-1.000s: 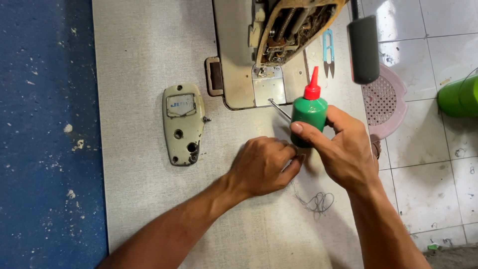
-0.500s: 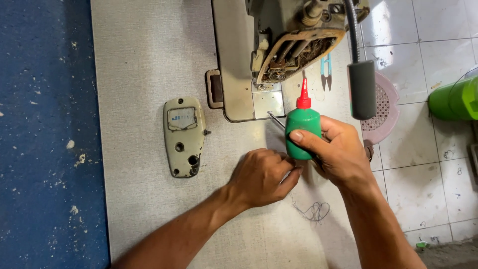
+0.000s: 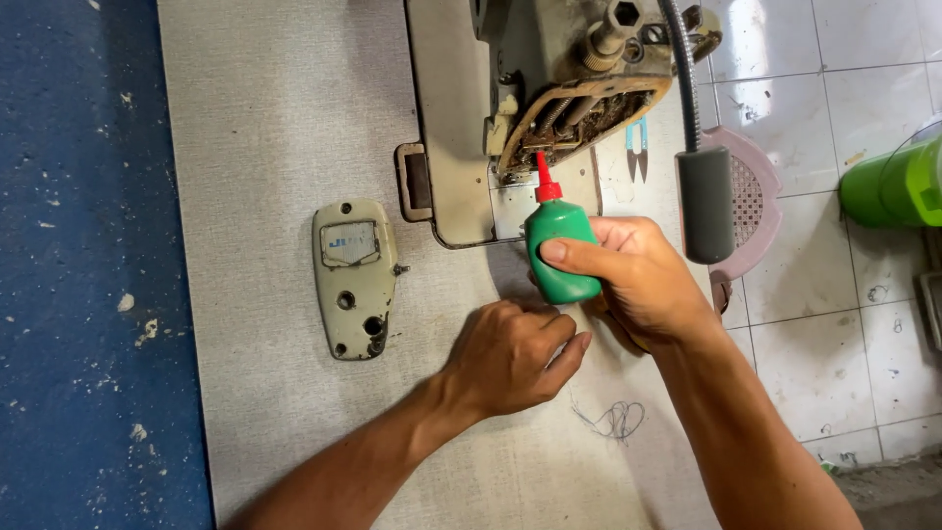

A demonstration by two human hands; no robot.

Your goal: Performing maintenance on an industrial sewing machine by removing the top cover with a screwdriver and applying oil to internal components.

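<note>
My right hand point(image 3: 638, 285) grips a small green squeeze bottle point(image 3: 556, 247) with a red nozzle, and the nozzle tip points up into the open end of a beige sewing machine point(image 3: 549, 108), where greasy inner parts show. My left hand point(image 3: 510, 358) rests on the grey table point(image 3: 285, 128) just below the bottle, fingers curled loosely with nothing visible in them. A removed beige face plate point(image 3: 353, 280) lies flat on the table to the left of both hands.
A grey lamp head on a flexible neck point(image 3: 705, 201) hangs right of the machine. Blue thread snips point(image 3: 638, 147) lie near the table's right edge. A tangle of dark thread point(image 3: 613, 420) lies below my hands. A pink stool point(image 3: 756, 206) and green container point(image 3: 898, 186) stand on the tiled floor.
My right hand has lifted the green bottle up and left, bringing its red nozzle to the machine's open end. My left hand stayed on the table.
</note>
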